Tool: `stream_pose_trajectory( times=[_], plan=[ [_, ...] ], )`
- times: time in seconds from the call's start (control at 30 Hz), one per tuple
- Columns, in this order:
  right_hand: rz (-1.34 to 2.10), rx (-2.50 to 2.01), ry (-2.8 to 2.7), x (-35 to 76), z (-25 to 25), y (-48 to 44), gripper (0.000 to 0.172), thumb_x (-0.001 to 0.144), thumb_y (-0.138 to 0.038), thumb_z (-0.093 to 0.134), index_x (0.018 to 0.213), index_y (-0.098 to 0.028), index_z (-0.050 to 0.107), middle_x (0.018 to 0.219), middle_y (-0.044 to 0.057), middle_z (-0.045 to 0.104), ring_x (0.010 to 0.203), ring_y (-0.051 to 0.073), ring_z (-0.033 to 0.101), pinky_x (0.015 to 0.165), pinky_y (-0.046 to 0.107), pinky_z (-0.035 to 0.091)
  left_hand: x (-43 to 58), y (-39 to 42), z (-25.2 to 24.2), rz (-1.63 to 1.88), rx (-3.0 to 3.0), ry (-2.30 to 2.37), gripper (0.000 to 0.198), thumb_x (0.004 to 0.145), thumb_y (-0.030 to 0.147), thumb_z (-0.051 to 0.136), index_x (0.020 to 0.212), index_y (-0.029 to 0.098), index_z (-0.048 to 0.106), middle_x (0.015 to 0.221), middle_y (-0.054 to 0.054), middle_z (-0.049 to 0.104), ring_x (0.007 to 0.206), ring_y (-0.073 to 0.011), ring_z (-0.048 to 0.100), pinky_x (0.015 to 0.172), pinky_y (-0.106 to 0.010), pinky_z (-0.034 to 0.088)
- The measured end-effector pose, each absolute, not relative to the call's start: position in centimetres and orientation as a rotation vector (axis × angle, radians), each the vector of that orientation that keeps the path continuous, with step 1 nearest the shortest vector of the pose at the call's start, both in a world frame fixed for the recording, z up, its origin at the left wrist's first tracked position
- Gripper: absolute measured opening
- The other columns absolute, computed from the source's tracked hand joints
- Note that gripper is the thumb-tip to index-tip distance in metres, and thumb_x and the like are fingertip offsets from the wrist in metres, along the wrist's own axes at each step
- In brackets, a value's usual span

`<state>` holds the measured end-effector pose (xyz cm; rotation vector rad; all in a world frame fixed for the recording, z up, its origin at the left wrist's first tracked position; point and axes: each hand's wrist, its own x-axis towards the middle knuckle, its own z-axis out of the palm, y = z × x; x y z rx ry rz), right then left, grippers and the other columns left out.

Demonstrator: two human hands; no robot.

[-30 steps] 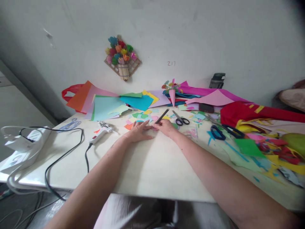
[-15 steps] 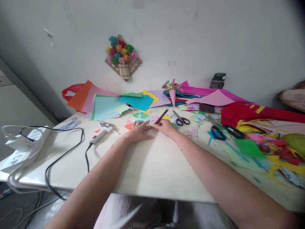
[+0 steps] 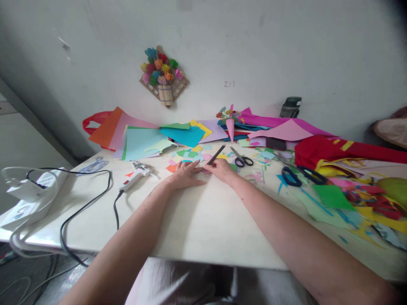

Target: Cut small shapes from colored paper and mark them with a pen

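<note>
In the middle of the table, my right hand [image 3: 220, 169] is closed around a dark pen [image 3: 217, 154], which slants up to the right with its lower end hidden by my fingers. My left hand [image 3: 186, 174] lies flat beside it, fingers spread, fingertips close to the pen's lower end. Small coloured paper pieces [image 3: 193, 155] are scattered just beyond both hands. Whatever lies under my fingertips is mostly hidden. Black-handled scissors [image 3: 243, 161] rest slightly to the right of my right hand, blades pointing away.
A white glue gun [image 3: 135, 177] with a black cord lies to the left, near a power strip [image 3: 38, 203]. Coloured sheets [image 3: 144, 142] and a pink paper cone with flowers [image 3: 230, 127] line the back. Larger scissors [image 3: 302, 174] and paper scraps [image 3: 365, 195] cover the right side.
Almost nothing differs. The pen tilts very slightly more to the right in my right hand, while my left hand keeps its place.
</note>
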<state>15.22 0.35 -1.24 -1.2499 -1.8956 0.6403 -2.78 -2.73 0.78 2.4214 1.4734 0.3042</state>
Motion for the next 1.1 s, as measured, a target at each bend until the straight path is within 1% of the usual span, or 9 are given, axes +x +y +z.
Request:
stream_pose_trajectory(
  times=[0.23, 0.7, 0.83, 1.1],
  plan=[
    [0.644, -1.253, -1.894, 15.21, -1.30, 0.43, 0.016, 0.074, -0.033, 0.064, 0.077, -0.019, 0.071, 0.073, 0.004, 0.070, 0.077, 0.019, 0.067, 0.070, 0.027, 0.052, -2.92, -2.58, 0.68, 0.306, 2.427, 1.460, 0.089, 0.069, 0.055, 0.056, 0.143, 0.030, 0.014, 0.130, 0.005, 0.052, 0.130, -0.0264, 0.025, 0.108, -0.047, 0.004],
    [0.621, -1.253, -1.887, 15.27, -1.39, 0.48, 0.015, 0.075, -0.032, 0.063, 0.077, -0.019, 0.070, 0.074, 0.004, 0.070, 0.078, 0.019, 0.067, 0.070, 0.028, 0.052, -2.91, -2.66, 0.71, 0.304, 2.438, 1.458, 0.088, 0.069, 0.055, 0.057, 0.143, 0.032, 0.016, 0.129, 0.005, 0.054, 0.129, -0.0275, 0.027, 0.108, -0.049, 0.005],
    [0.608, -1.253, -1.892, 15.26, -1.41, 0.47, 0.015, 0.075, -0.032, 0.062, 0.076, -0.019, 0.070, 0.075, 0.004, 0.070, 0.079, 0.020, 0.067, 0.071, 0.028, 0.052, -2.90, -2.65, 0.71, 0.300, 2.437, 1.455, 0.088, 0.069, 0.055, 0.056, 0.143, 0.032, 0.015, 0.130, 0.005, 0.053, 0.130, -0.0265, 0.026, 0.108, -0.048, 0.003],
    [0.615, -1.265, -1.890, 15.23, -1.32, 0.40, 0.014, 0.075, -0.031, 0.063, 0.073, -0.019, 0.069, 0.074, 0.004, 0.070, 0.078, 0.020, 0.067, 0.070, 0.028, 0.052, -3.00, -2.57, 0.61, 0.304, 2.452, 1.455, 0.086, 0.069, 0.056, 0.056, 0.143, 0.033, 0.017, 0.129, 0.005, 0.054, 0.130, -0.0268, 0.027, 0.108, -0.047, 0.005]
  ],
)
